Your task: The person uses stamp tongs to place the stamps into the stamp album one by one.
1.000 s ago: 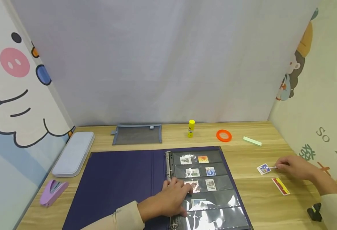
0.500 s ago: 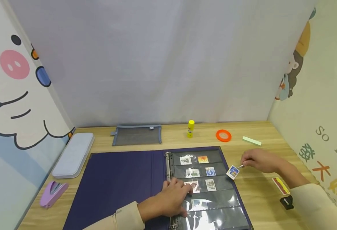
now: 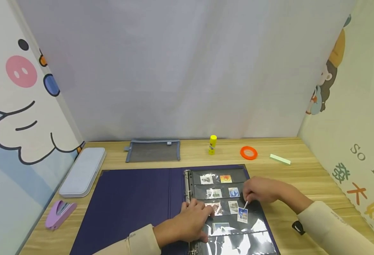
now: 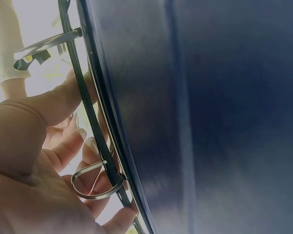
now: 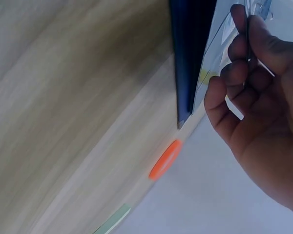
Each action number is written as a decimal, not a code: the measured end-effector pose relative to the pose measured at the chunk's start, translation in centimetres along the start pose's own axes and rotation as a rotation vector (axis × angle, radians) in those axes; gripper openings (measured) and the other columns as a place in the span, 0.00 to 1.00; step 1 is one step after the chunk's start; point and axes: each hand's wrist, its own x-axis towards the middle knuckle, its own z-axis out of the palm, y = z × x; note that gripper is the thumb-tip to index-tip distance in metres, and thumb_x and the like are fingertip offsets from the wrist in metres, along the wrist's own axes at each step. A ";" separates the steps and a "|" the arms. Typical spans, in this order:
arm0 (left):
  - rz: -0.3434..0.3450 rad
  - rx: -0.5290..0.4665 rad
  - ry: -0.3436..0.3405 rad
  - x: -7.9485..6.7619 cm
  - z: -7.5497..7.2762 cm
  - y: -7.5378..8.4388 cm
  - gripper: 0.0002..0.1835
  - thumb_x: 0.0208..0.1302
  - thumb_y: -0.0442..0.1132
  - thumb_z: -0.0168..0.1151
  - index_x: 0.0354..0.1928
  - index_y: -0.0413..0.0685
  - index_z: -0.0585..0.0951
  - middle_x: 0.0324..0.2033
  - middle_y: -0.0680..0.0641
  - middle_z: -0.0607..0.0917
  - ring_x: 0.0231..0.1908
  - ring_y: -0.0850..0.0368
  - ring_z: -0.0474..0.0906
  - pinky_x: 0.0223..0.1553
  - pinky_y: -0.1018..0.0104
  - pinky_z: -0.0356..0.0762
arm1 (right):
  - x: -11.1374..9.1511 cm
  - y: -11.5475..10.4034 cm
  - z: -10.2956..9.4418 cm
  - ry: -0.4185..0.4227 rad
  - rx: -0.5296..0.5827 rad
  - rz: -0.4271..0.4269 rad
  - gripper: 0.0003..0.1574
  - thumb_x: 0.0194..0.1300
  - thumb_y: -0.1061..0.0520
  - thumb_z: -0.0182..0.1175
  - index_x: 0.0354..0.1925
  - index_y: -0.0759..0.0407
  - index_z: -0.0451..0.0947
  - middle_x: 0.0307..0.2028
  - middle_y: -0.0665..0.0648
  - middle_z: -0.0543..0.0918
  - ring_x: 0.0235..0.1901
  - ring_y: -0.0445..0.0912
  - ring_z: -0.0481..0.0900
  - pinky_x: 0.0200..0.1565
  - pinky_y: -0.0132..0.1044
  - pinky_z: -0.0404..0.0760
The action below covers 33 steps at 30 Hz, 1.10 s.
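Observation:
My right hand (image 3: 259, 189) pinches a pair of slim metal tweezers (image 3: 245, 205), which also show between thumb and fingers in the right wrist view. At their tip is a blue-and-white postage stamp (image 3: 242, 215), over the fourth row of the black pocket page (image 3: 254, 241). That page sits on the right side of an open dark-blue ring binder (image 3: 126, 198). My left hand (image 3: 194, 221) rests on the page beside the metal rings (image 4: 98, 180), its fingers over the third row. Several stamps lie in the page's pockets, among them an orange one (image 3: 225, 179) at the top.
Along the back stand a grey mesh pouch (image 3: 153, 151), a yellow glue stick (image 3: 212, 145), an orange tape ring (image 3: 249, 153) and a pale green strip (image 3: 280, 159). A white case (image 3: 83, 171) and a purple stapler (image 3: 60, 214) sit left. A small black object (image 3: 298, 227) lies by the right sleeve.
My right hand has carried the stamp in the tweezers leftward from the table at right to over the page. The right sleeve now covers the red-and-yellow stamp. My left hand has stayed put.

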 end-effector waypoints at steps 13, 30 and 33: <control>-0.002 -0.009 0.001 0.0 0.1 -0.1 0.31 0.42 0.56 0.75 0.49 0.68 0.71 0.45 0.59 0.76 0.52 0.59 0.63 0.44 0.59 0.58 | 1.0 -1.9 1.1 -0.020 -0.068 -0.129 0.11 0.57 0.62 0.63 0.22 0.49 0.79 0.24 0.40 0.74 0.27 0.29 0.67 0.34 0.23 0.71; 0.037 0.027 0.061 -0.7 -0.1 -0.1 0.35 0.45 0.59 0.73 0.57 0.64 0.73 0.49 0.57 0.74 0.51 0.59 0.64 0.48 0.57 0.61 | -4.4 2.1 -0.1 0.132 0.177 0.121 0.06 0.67 0.58 0.57 0.33 0.51 0.80 0.29 0.41 0.77 0.29 0.29 0.67 0.33 0.28 0.71; 0.058 0.025 0.086 -1.2 -0.2 0.2 0.33 0.47 0.58 0.72 0.56 0.63 0.74 0.48 0.57 0.74 0.51 0.59 0.64 0.50 0.54 0.61 | -7.3 3.5 -0.3 0.192 0.230 0.170 0.07 0.68 0.58 0.55 0.34 0.54 0.80 0.31 0.45 0.80 0.30 0.28 0.68 0.32 0.29 0.71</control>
